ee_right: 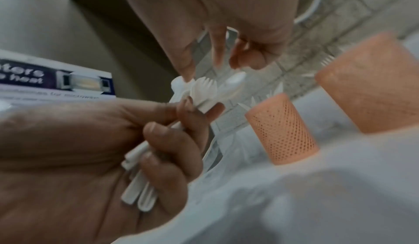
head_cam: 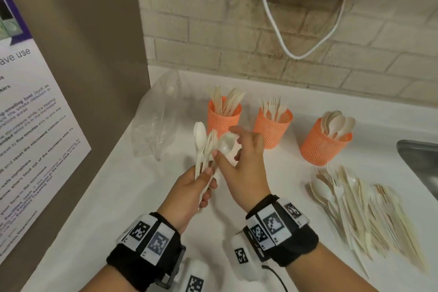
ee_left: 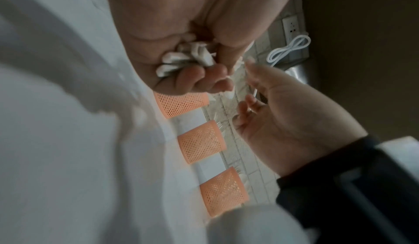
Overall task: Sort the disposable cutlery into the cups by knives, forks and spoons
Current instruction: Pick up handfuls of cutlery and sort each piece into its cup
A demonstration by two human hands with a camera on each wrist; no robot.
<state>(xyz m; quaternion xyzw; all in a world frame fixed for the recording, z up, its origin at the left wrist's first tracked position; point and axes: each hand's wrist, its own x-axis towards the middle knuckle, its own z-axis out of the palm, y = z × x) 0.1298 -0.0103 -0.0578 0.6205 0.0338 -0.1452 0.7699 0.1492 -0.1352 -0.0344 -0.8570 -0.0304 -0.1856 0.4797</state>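
gripping a small bundle of white cutlery (head_cam: 204, 149) by the handles, the left hand (head_cam: 194, 187) held it upright over the white counter (head_cam: 151, 197). the right hand (head_cam: 244, 161) pinched one spoon (head_cam: 226, 144) of that bundle between thumb and fingertips. three orange mesh cups stood far: knives (head_cam: 224, 116) left, forks (head_cam: 272, 125) middle, spoons (head_cam: 326, 142) right. an unsorted pile (head_cam: 360, 206) lay near right, beside a sink (head_cam: 422, 161).
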